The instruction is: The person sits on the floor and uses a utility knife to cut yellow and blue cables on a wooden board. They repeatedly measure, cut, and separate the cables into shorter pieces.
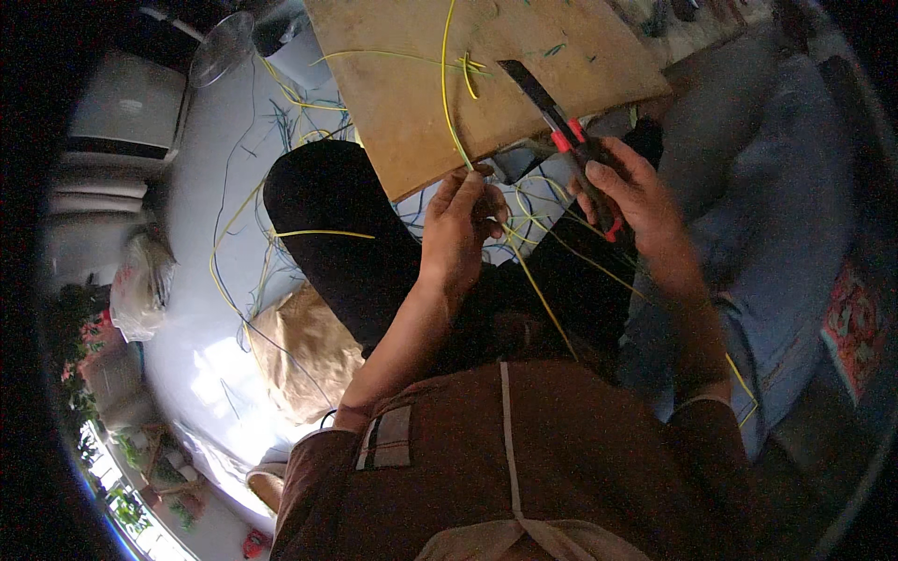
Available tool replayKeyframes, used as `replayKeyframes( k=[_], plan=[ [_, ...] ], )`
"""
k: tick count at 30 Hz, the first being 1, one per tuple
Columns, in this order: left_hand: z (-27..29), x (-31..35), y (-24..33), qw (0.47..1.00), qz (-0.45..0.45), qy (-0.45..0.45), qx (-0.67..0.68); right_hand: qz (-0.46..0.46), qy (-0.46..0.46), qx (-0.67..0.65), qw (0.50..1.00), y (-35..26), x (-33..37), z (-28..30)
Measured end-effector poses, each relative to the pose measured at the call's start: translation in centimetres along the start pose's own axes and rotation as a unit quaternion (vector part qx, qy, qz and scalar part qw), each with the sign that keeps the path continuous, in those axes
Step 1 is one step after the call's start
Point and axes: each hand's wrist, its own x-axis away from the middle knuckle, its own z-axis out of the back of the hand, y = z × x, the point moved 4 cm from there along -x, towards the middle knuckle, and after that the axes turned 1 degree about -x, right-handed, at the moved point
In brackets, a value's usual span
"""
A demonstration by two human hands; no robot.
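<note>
My left hand [458,220] is closed in a pinch on a thin yellow-green wire [447,89], just off the near edge of a wooden board [393,103]. From the fingers the wire runs up over the board, and a yellow length hangs down toward my lap. My right hand [631,192] grips a black and red utility knife [575,140] with its dark blade out, pointing up and left above the board. Blade and wire are apart. Short cut yellow pieces [470,77] and small green scraps [555,50] lie on the board.
Yellow and blue-green wires [281,131] lie tangled on the pale floor [192,224] at left and between my knees. A brown paper bag [304,355] rests beside my left leg. A grey-white bucket [304,56] stands past the board's left edge. Blue fabric [776,215] spreads at right.
</note>
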Motion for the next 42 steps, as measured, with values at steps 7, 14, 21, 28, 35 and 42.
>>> replayKeyframes(
  k=[7,14,21,28,35,42],
  plan=[
    [0.9,-0.4,-0.5,1.000,0.019,0.022,0.007,0.074,0.054,0.165,0.982,-0.5,-1.7,0.2],
    [0.4,-0.6,0.1,0.998,0.043,-0.007,0.034,0.340,0.034,0.608,0.717,-3.5,-1.6,-3.4],
    [0.1,-1.1,-0.4,0.999,0.016,0.004,0.033,0.334,0.034,0.660,0.672,-3.1,-2.7,-4.3],
    [1.8,0.5,0.9,0.994,-0.083,0.072,-0.005,0.406,-0.012,0.637,0.656,-2.6,-4.9,-6.6],
    [1.2,0.5,-0.3,0.984,-0.012,0.101,0.143,0.390,-0.062,0.640,0.659,-2.4,-6.5,-8.7],
    [0.8,-0.3,-0.6,0.983,-0.033,0.090,0.157,0.445,-0.013,0.637,0.629,-2.2,-6.7,-7.7]
  ],
)
